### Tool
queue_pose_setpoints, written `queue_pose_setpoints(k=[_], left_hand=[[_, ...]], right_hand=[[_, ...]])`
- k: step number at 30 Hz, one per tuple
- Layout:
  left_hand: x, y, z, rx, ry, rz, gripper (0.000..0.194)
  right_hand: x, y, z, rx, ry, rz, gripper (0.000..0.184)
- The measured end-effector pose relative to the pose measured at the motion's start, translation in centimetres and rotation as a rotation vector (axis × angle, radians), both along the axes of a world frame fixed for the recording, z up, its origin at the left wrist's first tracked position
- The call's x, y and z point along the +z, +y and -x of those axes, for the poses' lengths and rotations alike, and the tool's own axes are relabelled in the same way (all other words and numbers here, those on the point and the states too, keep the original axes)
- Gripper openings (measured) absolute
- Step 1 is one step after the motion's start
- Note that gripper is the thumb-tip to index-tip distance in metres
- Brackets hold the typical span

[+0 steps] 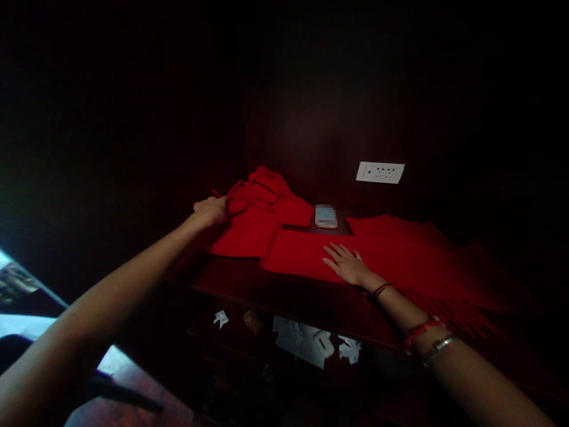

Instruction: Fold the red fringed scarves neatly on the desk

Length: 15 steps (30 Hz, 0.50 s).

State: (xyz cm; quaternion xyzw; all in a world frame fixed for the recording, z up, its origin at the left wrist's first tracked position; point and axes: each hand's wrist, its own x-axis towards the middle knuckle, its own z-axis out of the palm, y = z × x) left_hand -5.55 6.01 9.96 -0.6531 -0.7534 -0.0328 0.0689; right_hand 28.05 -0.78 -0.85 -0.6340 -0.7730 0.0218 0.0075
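A red scarf [302,249] lies spread along a dark shelf, and its fringe shows at the right. My right hand [351,267] rests flat on it, palm down with the fingers apart. At the left end, my left hand [211,210] is closed on a bunched part of red cloth [271,193], with a thin red strand sticking up above the knuckles. Whether the bunched cloth and the flat scarf are one piece, I cannot tell. Behind the scarf stands a small, pale, blurred-out object [326,216].
A white socket plate [380,172] is on the dark back wall. On a lower level under the shelf's front edge [231,299] lie white papers [291,338], a white item with a slot [322,344] and crumpled scraps [349,350]. Bright floor shows at lower left.
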Motion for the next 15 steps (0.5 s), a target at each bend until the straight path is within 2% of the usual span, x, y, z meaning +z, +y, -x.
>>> queue_pose_setpoints(k=[2,3,5,7,10,12,15], left_hand=[[-0.5,-0.3,1.2,0.155,0.078,0.026,0.049],[-1.1,-0.6,1.3,0.173,0.106,0.026,0.050],[-2.7,-1.2,0.5,0.083,0.144,-0.013,0.054],[-4.6,-1.6,-1.0,-0.087,0.129,-0.019,0.058],[-7.2,-1.8,-3.3,-0.311,0.012,0.127,0.062],[-8.5,-1.9,-4.0,-0.371,-0.048,0.223,0.062],[-9.7,-1.9,-3.8,-0.392,-0.085,0.241,0.061]], right_hand=[[0.0,0.0,0.0,0.002,0.003,-0.008,0.058],[0.1,0.0,0.1,0.003,0.003,-0.014,0.058],[0.0,0.0,0.1,0.003,-0.003,-0.022,0.058],[-0.1,0.0,0.1,0.002,-0.013,-0.020,0.058],[-0.1,0.0,0.0,0.002,-0.022,-0.017,0.058],[-0.1,0.0,-0.1,0.000,-0.025,-0.025,0.058],[0.0,-0.2,-0.1,-0.001,-0.025,-0.031,0.057]])
